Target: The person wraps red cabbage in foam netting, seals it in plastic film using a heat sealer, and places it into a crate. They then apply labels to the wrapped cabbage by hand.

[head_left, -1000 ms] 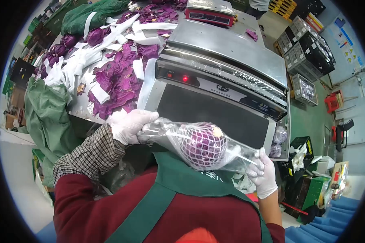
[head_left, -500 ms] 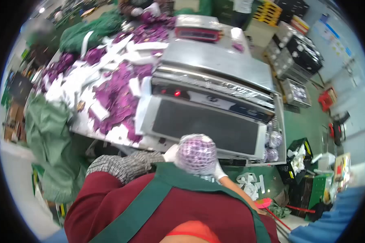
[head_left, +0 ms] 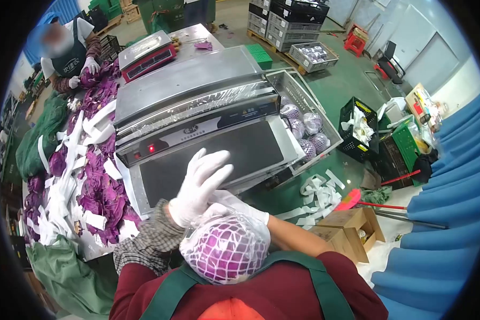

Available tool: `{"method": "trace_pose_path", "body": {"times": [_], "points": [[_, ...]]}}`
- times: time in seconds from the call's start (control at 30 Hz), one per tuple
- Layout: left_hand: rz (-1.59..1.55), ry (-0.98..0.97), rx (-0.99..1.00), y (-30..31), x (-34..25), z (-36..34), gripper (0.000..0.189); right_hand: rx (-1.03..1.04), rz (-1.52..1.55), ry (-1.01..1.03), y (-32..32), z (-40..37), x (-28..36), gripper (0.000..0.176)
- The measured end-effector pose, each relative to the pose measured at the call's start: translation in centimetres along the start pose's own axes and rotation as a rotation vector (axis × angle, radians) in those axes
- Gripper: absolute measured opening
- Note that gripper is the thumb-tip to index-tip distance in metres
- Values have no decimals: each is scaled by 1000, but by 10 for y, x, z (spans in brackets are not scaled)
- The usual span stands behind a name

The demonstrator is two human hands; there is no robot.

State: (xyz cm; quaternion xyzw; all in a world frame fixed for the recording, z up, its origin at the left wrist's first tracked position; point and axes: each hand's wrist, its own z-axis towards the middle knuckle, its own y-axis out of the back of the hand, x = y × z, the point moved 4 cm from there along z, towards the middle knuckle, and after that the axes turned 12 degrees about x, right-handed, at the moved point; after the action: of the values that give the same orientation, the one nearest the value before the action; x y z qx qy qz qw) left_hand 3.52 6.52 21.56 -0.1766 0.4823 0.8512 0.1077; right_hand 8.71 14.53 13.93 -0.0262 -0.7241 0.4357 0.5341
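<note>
A red cabbage [head_left: 224,250] in white foam netting and clear film is close against my chest. My right hand [head_left: 240,205], in a white glove, holds it from the far side, its fingers mostly hidden behind the other hand. Just above the cabbage, my left hand [head_left: 200,184] has its gloved fingers stretched out and apart, and its heel is by the film. Beyond both hands stands a film-wrapping machine [head_left: 208,149] with a dark flat plate, a red light and a film roll.
To the right of the machine, a grey crate [head_left: 328,130] holds several netted cabbages. Purple leaves [head_left: 98,186] and white foam strips [head_left: 64,181] cover the table's left side. A co-worker [head_left: 72,53] handles cabbage at the far left, near a red scale [head_left: 149,58].
The view has swung, bringing the crate and co-worker into sight. My left hand has come up in front of the cabbage with fingers spread, and the cabbage appears larger and lower.
</note>
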Motion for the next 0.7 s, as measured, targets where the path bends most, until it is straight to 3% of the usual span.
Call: {"method": "trace_pose_path", "body": {"times": [0.07,0.13,0.17,0.2,0.27,0.3,0.4,0.47,0.53,0.57,0.6,0.67,0.7], "points": [[152,-14,164,28,-13,19,68,37,-16,-24,5,0,-3,27],[-220,11,202,46,-11,22,72,68,-66,-37,14,2,-6,29],[-825,56,73,42,-1,16,80,81,-96,-35,22,1,-4,30],[-1012,159,-2,32,-9,23,91,91,-143,-32,30,1,-1,31],[-1021,56,406,-17,-5,35,97,136,-265,0,46,-11,7,33],[-1305,260,382,-32,-11,36,98,163,-370,33,58,-20,13,35],[-1748,240,100,-67,-2,57,101,68,-367,73,102,-83,39,39],[-1768,417,34,-83,9,85,91,-185,-79,-33,139,-146,81,65],[-1961,604,-83,-118,23,111,84,-95,-278,317,139,-180,130,93],[-1922,811,-164,-129,23,135,80,-96,-382,172,140,-188,146,118],[-1891,908,-107,-137,28,158,79,-82,-825,204,152,-190,160,110],[-1866,834,-43,-154,45,202,78,-133,-231,335,198,-200,176,109],[-1928,771,-21,-154,50,224,77,-281,-174,218,231,-202,175,102]]}}
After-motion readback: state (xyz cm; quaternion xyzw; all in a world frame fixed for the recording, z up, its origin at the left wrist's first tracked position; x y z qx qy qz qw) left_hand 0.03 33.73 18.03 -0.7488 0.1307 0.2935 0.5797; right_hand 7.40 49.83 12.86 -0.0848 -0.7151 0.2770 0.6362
